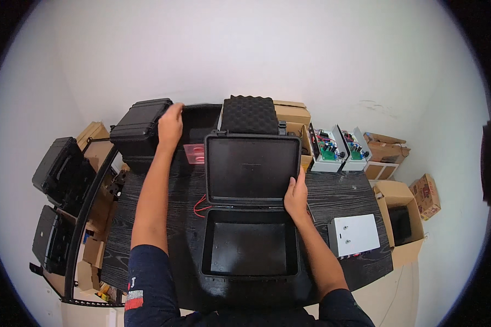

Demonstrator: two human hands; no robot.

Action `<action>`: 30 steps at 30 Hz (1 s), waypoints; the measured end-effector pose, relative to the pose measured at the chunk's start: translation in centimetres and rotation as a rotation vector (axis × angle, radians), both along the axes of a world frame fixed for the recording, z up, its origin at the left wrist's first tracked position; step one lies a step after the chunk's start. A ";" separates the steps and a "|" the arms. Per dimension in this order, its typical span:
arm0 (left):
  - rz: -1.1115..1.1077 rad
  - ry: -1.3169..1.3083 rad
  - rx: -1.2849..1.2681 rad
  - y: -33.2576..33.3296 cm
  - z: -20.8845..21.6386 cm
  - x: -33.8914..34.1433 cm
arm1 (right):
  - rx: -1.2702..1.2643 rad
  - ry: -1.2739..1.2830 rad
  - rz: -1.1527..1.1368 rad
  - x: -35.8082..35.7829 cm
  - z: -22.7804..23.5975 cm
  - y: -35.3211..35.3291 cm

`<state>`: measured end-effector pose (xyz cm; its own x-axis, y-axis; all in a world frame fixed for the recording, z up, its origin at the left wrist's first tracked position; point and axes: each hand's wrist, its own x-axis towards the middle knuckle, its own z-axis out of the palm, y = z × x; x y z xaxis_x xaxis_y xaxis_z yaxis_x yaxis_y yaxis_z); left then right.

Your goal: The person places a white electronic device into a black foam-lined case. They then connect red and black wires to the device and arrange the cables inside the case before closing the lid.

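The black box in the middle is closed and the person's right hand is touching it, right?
Not quite: the black box in the middle is open, not closed. The head view shows its lid standing up, and the person's right hand is touching it.

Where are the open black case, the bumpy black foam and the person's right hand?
Open black case [251, 173]: head view, inside of its raised lid.
Bumpy black foam [250, 115]: head view, on its bumpy face.
Right hand [296, 197]: head view, on the back of the hand.
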<state>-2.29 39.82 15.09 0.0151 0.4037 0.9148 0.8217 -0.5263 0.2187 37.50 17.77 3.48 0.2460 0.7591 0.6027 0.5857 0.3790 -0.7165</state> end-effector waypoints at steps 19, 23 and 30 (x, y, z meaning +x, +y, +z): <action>-0.939 -0.516 -0.449 -28.1 -5.6 5.6 | -0.042 0.122 0.106 11.1 1.9 15.2; -0.996 -0.585 -0.770 -30.5 -10.6 5.9 | 0.025 -0.336 0.275 9.4 5.7 16.9; -0.729 0.055 -0.747 -32.0 -9.7 5.6 | -0.370 -0.293 0.445 6.8 8.1 19.1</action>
